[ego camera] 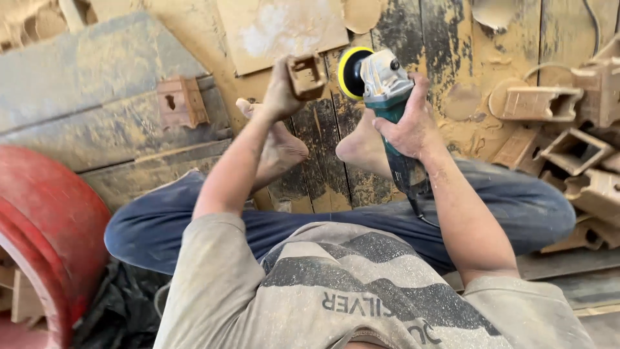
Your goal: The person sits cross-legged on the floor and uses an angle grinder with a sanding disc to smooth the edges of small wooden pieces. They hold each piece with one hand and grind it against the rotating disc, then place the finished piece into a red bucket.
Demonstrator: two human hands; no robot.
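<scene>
- The left hand (281,87) pinches 1 small hollow wooden block (306,76), fingers pressed around its lower edge, raised above the bare feet.
- The right hand (408,119) wraps tight around 1 green-bodied angle grinder (386,87), whose yellow-rimmed sanding disc (352,71) sits just right of the held block, facing it; whether they touch I cannot tell.
- 1 similar wooden piece (182,101) lies on the planks well left of the left hand.
- At least 5 more wooden pieces form a pile (568,148) well right of the right hand.
- 1 red drum (45,232) stands below and far left of both grips.
</scene>
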